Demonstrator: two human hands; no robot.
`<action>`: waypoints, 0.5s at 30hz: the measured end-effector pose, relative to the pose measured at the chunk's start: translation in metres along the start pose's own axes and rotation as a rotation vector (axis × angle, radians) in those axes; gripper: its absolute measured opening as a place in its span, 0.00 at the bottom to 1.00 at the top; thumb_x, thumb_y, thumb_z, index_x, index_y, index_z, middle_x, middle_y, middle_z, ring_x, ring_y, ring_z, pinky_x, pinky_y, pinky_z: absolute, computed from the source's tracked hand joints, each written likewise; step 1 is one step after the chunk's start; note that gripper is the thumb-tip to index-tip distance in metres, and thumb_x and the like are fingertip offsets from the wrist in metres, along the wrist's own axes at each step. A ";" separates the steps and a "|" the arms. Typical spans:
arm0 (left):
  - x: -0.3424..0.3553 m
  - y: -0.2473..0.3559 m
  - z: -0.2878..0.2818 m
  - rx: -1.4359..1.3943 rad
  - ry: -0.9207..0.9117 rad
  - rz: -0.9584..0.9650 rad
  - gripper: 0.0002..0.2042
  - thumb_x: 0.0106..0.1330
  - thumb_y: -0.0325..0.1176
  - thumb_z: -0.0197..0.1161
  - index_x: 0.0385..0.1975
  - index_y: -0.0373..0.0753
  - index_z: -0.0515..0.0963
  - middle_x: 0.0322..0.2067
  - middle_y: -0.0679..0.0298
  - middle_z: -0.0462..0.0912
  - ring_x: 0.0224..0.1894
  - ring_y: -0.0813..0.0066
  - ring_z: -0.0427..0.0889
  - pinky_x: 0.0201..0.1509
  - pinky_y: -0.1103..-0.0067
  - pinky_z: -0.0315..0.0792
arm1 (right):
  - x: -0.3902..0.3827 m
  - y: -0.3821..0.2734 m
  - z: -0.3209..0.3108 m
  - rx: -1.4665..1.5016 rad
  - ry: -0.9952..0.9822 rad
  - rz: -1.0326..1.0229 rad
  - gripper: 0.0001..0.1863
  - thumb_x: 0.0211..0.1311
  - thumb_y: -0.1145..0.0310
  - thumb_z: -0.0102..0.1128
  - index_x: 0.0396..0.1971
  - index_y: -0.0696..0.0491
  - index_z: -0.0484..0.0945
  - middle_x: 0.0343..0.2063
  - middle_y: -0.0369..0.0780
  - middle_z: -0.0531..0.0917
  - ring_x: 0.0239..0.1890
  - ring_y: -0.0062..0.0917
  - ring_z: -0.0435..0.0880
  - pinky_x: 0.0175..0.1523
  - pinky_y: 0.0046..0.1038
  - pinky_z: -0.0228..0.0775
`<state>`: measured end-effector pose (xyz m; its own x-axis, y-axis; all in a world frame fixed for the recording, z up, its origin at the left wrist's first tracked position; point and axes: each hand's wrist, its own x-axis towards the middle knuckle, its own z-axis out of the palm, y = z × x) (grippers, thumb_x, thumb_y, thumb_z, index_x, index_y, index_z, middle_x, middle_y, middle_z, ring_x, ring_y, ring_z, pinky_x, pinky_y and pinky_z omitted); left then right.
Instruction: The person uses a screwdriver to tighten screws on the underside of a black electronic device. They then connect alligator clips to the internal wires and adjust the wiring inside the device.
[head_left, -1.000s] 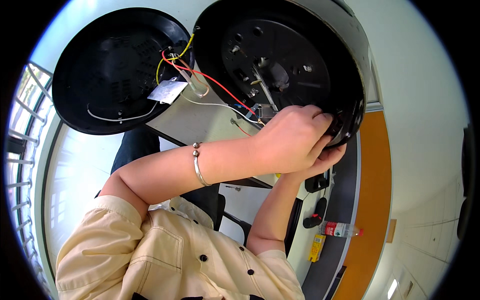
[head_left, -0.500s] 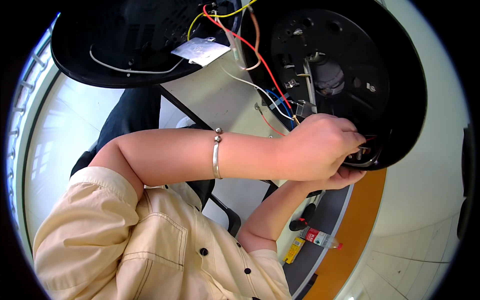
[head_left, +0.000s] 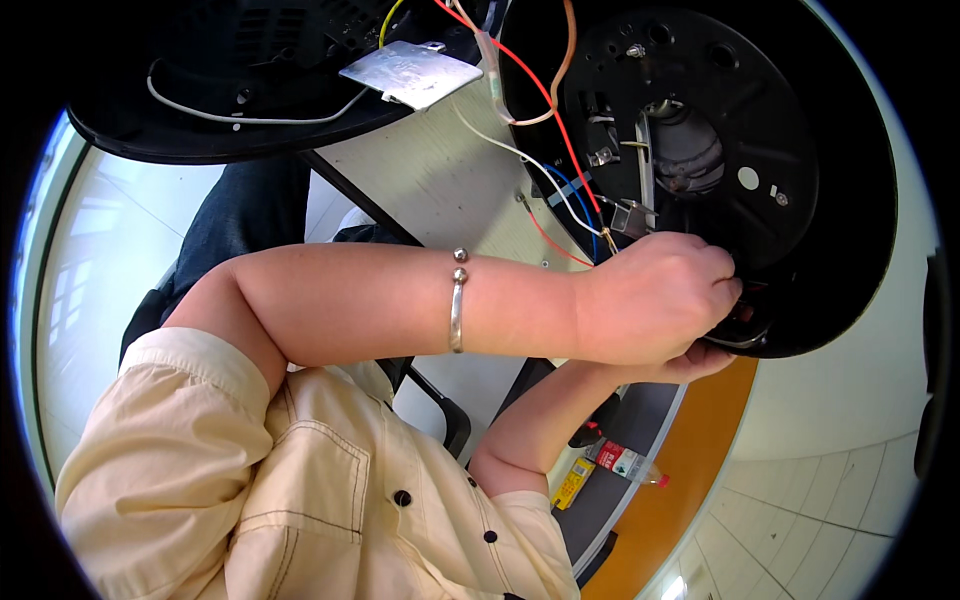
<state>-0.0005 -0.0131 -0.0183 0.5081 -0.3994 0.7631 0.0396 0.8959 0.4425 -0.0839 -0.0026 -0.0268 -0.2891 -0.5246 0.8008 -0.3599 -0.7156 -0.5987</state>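
Black round appliance base [head_left: 800, 140] with coloured wires [head_left: 545, 95], both hands [head_left: 655, 300] gripping its lower rim

The single head-worn fisheye view looked steeply down from close range, over the person's cream shirt [head_left: 250, 480] at lower left, toward the round black plastic base [head_left: 790, 180] at upper right.

Cream short-sleeved shirt [head_left: 300, 480] with dark buttons and stitched chest pocket; silver open bangle [head_left: 457, 300] with ball ends; bare forearms
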 end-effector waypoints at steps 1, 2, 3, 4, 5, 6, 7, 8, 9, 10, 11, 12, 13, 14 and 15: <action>0.001 -0.001 0.000 0.004 -0.018 0.014 0.20 0.38 0.35 0.69 0.30 0.29 0.74 0.21 0.60 0.70 0.20 0.63 0.73 0.23 0.75 0.70 | 0.001 0.000 0.000 -0.003 -0.003 -0.002 0.19 0.63 0.67 0.43 0.53 0.56 0.63 0.47 0.42 0.73 0.46 0.27 0.74 0.51 0.26 0.65; 0.001 -0.001 0.000 -0.002 -0.031 0.010 0.17 0.38 0.35 0.67 0.26 0.31 0.74 0.21 0.60 0.70 0.21 0.63 0.73 0.24 0.74 0.70 | 0.001 0.000 0.000 -0.006 -0.005 0.000 0.19 0.64 0.66 0.43 0.53 0.56 0.63 0.47 0.42 0.73 0.46 0.27 0.74 0.51 0.26 0.65; 0.001 -0.001 0.000 -0.009 -0.043 0.005 0.15 0.39 0.35 0.66 0.23 0.33 0.74 0.20 0.60 0.70 0.22 0.63 0.73 0.25 0.73 0.69 | 0.000 -0.001 0.000 -0.010 -0.006 -0.003 0.19 0.64 0.66 0.43 0.53 0.56 0.63 0.47 0.42 0.73 0.46 0.27 0.74 0.51 0.26 0.65; 0.002 -0.001 0.000 -0.015 -0.056 0.001 0.12 0.39 0.36 0.65 0.20 0.34 0.74 0.20 0.60 0.70 0.23 0.62 0.74 0.26 0.73 0.69 | 0.001 -0.001 0.000 -0.011 -0.010 -0.003 0.19 0.64 0.66 0.43 0.53 0.56 0.63 0.47 0.42 0.73 0.46 0.27 0.74 0.51 0.26 0.65; 0.002 -0.001 -0.001 -0.009 -0.065 -0.003 0.12 0.39 0.36 0.65 0.20 0.35 0.74 0.20 0.60 0.71 0.22 0.63 0.74 0.26 0.72 0.69 | 0.000 0.000 0.000 -0.015 -0.011 -0.005 0.19 0.64 0.66 0.43 0.53 0.56 0.63 0.47 0.42 0.73 0.46 0.27 0.74 0.51 0.26 0.65; 0.002 -0.001 -0.002 -0.003 -0.074 -0.006 0.12 0.39 0.36 0.65 0.20 0.35 0.74 0.19 0.60 0.71 0.22 0.63 0.74 0.26 0.72 0.69 | 0.001 -0.001 0.000 -0.020 -0.013 -0.007 0.19 0.64 0.66 0.42 0.52 0.56 0.64 0.47 0.42 0.73 0.46 0.27 0.74 0.51 0.26 0.65; 0.002 0.000 -0.003 0.003 -0.083 -0.010 0.12 0.38 0.36 0.65 0.20 0.35 0.75 0.19 0.61 0.71 0.22 0.63 0.74 0.26 0.72 0.69 | 0.000 -0.001 0.000 -0.021 -0.012 -0.008 0.19 0.64 0.66 0.42 0.52 0.56 0.64 0.47 0.42 0.73 0.46 0.27 0.74 0.51 0.26 0.65; 0.002 0.000 -0.003 0.007 -0.077 -0.011 0.12 0.38 0.36 0.65 0.20 0.36 0.75 0.19 0.61 0.71 0.22 0.63 0.74 0.26 0.72 0.69 | 0.000 -0.001 0.000 -0.021 -0.014 -0.007 0.18 0.64 0.66 0.42 0.52 0.56 0.64 0.47 0.42 0.73 0.46 0.26 0.74 0.51 0.26 0.65; 0.002 0.000 -0.002 0.011 -0.071 -0.013 0.12 0.37 0.36 0.65 0.20 0.36 0.75 0.19 0.61 0.71 0.22 0.63 0.74 0.26 0.72 0.69 | 0.000 -0.002 0.001 -0.025 -0.014 -0.006 0.18 0.64 0.66 0.42 0.52 0.56 0.64 0.47 0.42 0.73 0.46 0.26 0.74 0.51 0.26 0.65; 0.002 0.000 -0.002 0.016 -0.064 -0.014 0.12 0.37 0.36 0.66 0.19 0.36 0.75 0.19 0.61 0.71 0.22 0.63 0.74 0.26 0.72 0.69 | 0.000 -0.003 0.000 -0.025 -0.014 -0.009 0.18 0.64 0.66 0.42 0.52 0.56 0.64 0.47 0.42 0.73 0.46 0.26 0.74 0.51 0.26 0.65; 0.002 0.000 -0.002 0.017 -0.043 0.011 0.13 0.37 0.35 0.66 0.20 0.35 0.74 0.18 0.61 0.70 0.20 0.64 0.73 0.23 0.73 0.69 | 0.000 -0.003 0.001 -0.031 -0.016 -0.011 0.18 0.64 0.65 0.42 0.52 0.56 0.64 0.47 0.42 0.73 0.46 0.26 0.74 0.51 0.26 0.65; 0.004 -0.002 -0.001 0.018 -0.022 0.036 0.14 0.37 0.35 0.67 0.21 0.34 0.74 0.17 0.62 0.69 0.18 0.64 0.72 0.21 0.74 0.68 | 0.000 -0.004 0.001 -0.032 -0.015 -0.010 0.18 0.64 0.65 0.42 0.52 0.56 0.64 0.47 0.42 0.73 0.46 0.26 0.74 0.51 0.26 0.65; 0.005 -0.002 0.000 0.019 0.000 0.061 0.15 0.36 0.34 0.68 0.22 0.32 0.74 0.17 0.62 0.68 0.17 0.65 0.71 0.18 0.75 0.67 | 0.001 -0.004 0.001 -0.034 -0.016 -0.010 0.18 0.64 0.65 0.42 0.52 0.56 0.64 0.47 0.42 0.73 0.46 0.26 0.74 0.51 0.26 0.65; 0.005 -0.002 0.000 0.015 0.000 0.056 0.15 0.36 0.34 0.68 0.22 0.33 0.73 0.17 0.62 0.68 0.17 0.65 0.71 0.18 0.75 0.67 | 0.000 -0.005 0.001 -0.036 -0.017 -0.011 0.18 0.64 0.65 0.42 0.52 0.56 0.64 0.47 0.42 0.73 0.46 0.26 0.74 0.51 0.26 0.65; 0.006 -0.001 0.000 0.011 0.001 0.052 0.15 0.36 0.34 0.68 0.22 0.33 0.73 0.16 0.62 0.68 0.17 0.65 0.71 0.18 0.75 0.67 | 0.001 -0.006 0.002 -0.037 -0.018 -0.009 0.18 0.64 0.65 0.41 0.52 0.56 0.64 0.47 0.42 0.73 0.46 0.26 0.74 0.51 0.26 0.65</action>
<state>0.0025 -0.0168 -0.0145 0.5100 -0.3526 0.7846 0.0039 0.9131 0.4078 -0.0807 0.0005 -0.0230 -0.2696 -0.5270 0.8060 -0.3947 -0.7029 -0.5917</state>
